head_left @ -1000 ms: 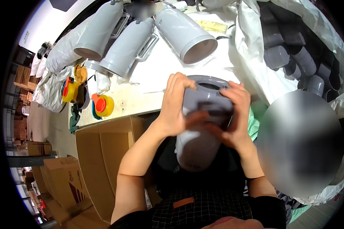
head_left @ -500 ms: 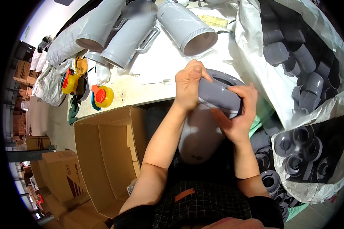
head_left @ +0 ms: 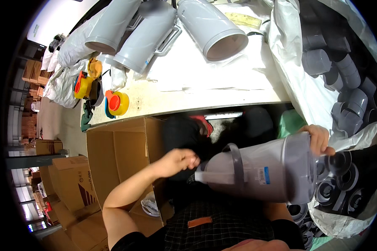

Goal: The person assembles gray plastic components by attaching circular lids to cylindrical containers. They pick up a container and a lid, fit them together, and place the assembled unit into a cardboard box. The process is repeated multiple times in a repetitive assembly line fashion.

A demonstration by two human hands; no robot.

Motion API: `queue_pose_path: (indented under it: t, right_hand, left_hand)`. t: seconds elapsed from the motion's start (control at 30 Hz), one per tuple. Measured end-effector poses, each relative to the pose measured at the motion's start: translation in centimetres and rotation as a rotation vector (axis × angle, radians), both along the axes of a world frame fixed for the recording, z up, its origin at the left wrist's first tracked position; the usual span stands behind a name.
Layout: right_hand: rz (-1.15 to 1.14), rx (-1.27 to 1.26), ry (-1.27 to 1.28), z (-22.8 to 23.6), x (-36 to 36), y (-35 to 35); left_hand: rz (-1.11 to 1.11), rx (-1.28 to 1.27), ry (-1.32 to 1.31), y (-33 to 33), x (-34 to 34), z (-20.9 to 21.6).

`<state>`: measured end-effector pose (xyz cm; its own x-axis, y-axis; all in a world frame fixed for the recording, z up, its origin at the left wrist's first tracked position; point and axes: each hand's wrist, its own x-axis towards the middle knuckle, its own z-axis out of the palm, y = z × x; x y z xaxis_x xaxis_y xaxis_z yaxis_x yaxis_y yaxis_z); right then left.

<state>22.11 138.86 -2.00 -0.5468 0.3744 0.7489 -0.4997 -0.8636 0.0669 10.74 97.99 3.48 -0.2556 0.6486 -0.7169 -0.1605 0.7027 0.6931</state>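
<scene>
1. A storage-like room stretches away on the left, with brown cartons [head_left: 73, 182] stacked on a grey floor [head_left: 69, 131]; ahead stands a workbench [head_left: 167, 99] with a pale wooden front edge.
2. Nearest is a dark checked apron [head_left: 238, 221] bearing one brown patch [head_left: 200, 221].
3. The left hand [head_left: 178, 162] comes in from the lower left, elbow bent, fingers curled in narrowly; whether anything is pinched between them, I cannot tell.
4. The right hand [head_left: 317, 140] wraps over the far side of a base and grips it, its forearm partly hidden beneath.
5. That base belongs to one grey jug [head_left: 259, 186], lying on its side above the lap, narrow end leftward, showing one dark curved handle [head_left: 238, 167] and one blue-and-white label [head_left: 264, 175].
6. The narrow end sits just beside the left fingertips, contact unclear; the base end meets the right hand.
7. Left of the lap stands one cardboard box [head_left: 102, 167]; on the right, one white sack [head_left: 287, 54] holds grey cup-shaped parts [head_left: 316, 62], too overlapped to count.
8. Farther off, the bench bears two yellow caps [head_left: 118, 103] with red tops and, beyond them, three pale jugs [head_left: 215, 31].
</scene>
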Motion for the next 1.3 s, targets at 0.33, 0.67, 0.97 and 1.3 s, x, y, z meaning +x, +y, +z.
queue_pose_path:
  t: [0.33, 0.67, 0.97, 1.3]
  right_hand:
    - [0.057, 0.039, -0.115, -2.5, -4.0, 0.3]
    - [0.331, -0.288, -0.276, -4.3, -4.7, 0.2]
    - [-0.293, 0.687, -1.260, -4.2, -9.1, -4.5]
    - [-0.422, 0.640, -1.224, -4.9, -5.9, -4.8]
  left_hand:
    - [0.154, 0.538, -0.102, 5.5, -3.3, -1.3]
    - [0.207, 0.570, 1.709, 18.4, -11.9, -6.4]
    - [0.497, 0.580, 0.418, 22.4, -8.7, -4.5]
    - [0.604, 0.796, 0.314, 17.6, -3.9, -0.2]
